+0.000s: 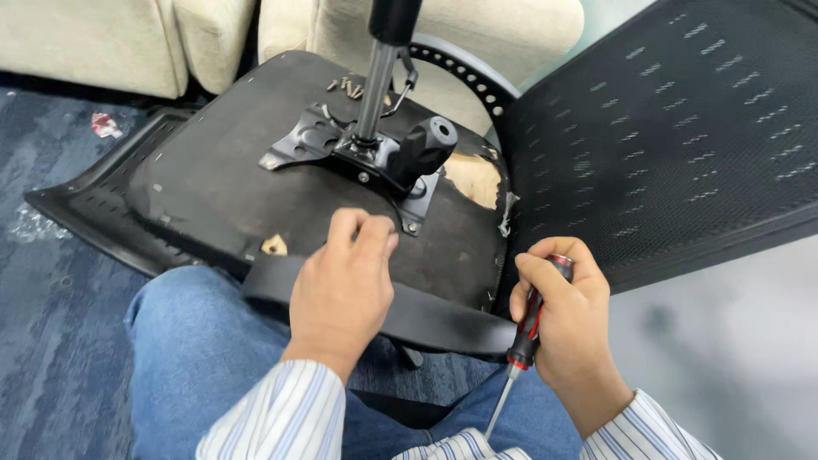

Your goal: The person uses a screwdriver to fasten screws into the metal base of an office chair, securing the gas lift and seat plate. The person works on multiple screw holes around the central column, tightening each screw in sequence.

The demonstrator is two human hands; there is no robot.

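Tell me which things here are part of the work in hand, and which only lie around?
In the work:
- left hand on upturned chair seat
- right hand holding red-and-black screwdriver
- metal mounting plate
- gas-lift column
- loose screws
- mesh backrest

Lying about:
- cream sofa
- red scrap on carpet

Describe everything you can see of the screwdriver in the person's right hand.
The screwdriver has a red and black handle that looks like moulded plastic and a thin, bare metal shaft. The right hand wraps the handle in a closed fist, thumb over the top end. It is held tilted, shaft pointing down and towards the person, above the jeans. The tip touches nothing that can be seen.
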